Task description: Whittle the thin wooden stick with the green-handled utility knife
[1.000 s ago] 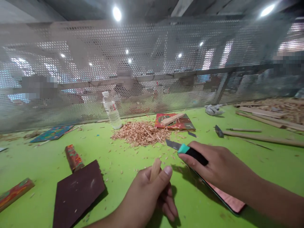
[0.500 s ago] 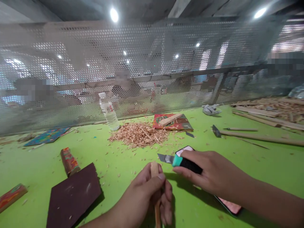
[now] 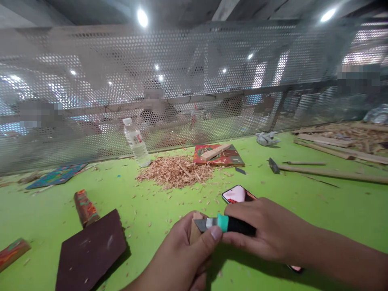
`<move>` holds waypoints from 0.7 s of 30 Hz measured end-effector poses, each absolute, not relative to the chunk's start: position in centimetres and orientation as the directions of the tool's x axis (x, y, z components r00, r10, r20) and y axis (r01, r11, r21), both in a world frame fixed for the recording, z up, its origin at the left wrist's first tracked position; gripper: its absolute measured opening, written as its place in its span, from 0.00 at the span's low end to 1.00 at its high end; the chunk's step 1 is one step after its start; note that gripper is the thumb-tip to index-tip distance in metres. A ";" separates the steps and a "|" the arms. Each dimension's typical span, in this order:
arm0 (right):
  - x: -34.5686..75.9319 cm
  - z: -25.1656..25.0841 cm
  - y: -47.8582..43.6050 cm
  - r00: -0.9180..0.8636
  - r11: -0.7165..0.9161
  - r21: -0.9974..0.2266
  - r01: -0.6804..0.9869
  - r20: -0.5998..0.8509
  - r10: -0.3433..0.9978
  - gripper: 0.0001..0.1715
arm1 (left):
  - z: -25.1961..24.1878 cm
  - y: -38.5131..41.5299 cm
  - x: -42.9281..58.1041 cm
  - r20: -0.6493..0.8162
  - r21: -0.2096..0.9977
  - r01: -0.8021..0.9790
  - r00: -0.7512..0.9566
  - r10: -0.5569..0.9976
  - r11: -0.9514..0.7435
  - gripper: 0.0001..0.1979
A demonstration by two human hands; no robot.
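Note:
My left hand (image 3: 184, 250) is closed around a strip of wood (image 3: 195, 233), whose pale top end pokes out above the fingers. In my right hand (image 3: 260, 230) is a utility knife (image 3: 239, 225) with a black handle and a teal collar. Its blade (image 3: 200, 225) lies across the upper end of the wood, and the left thumb rests near the collar. Beneath the right hand lies a phone (image 3: 238, 195) with a lit pink screen, partly covered. The lower part of the wood is hidden by the left hand.
Behind the hands are a heap of wood shavings (image 3: 174, 173), a water bottle (image 3: 137, 143) and a painted board (image 3: 236, 155) with a stick on it. A hammer (image 3: 274, 165) lies right. A dark brown panel (image 3: 92, 250) lies left. Perforated metal mesh (image 3: 182, 52) borders the table.
My right hand has brought the knife left and down, so the blade now lies over the wood's end. The left thumb has shifted toward the knife. More of the phone's top shows.

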State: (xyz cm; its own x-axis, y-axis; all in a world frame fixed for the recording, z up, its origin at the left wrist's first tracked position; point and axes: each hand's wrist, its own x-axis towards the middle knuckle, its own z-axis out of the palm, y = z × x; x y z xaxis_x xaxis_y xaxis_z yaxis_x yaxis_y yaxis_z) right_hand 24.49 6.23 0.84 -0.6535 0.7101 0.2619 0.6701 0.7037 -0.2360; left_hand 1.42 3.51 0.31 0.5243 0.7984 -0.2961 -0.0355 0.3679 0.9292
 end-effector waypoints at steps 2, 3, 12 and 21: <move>24.5 0.7 6.2 -0.656 0.704 -0.244 0.667 0.256 0.710 0.28 | 0.4 3.5 1.4 -0.300 0.927 -0.042 0.516 0.803 0.373 0.31; 24.5 0.7 6.2 -0.657 0.704 -0.244 0.667 0.253 0.710 0.29 | 0.5 3.6 1.4 -0.302 0.924 -0.048 0.515 0.802 0.379 0.33; 24.1 0.4 5.9 -0.647 0.704 -0.172 0.689 0.293 0.704 0.33 | 0.7 3.6 1.7 -0.338 0.926 0.022 0.494 0.801 0.377 0.32; 23.4 0.1 5.0 -0.617 0.701 -0.100 0.707 0.397 0.679 0.30 | 0.5 3.5 1.8 -0.360 0.920 0.008 0.409 0.838 0.392 0.35</move>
State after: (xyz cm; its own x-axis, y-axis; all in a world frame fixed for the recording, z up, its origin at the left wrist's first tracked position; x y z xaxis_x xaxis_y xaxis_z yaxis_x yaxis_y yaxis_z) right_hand 23.39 5.02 0.11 -0.6171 0.6792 0.3974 0.7066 0.7005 -0.1001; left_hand 1.76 3.51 0.46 0.4091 0.8383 -0.3604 0.0077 0.3917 0.9200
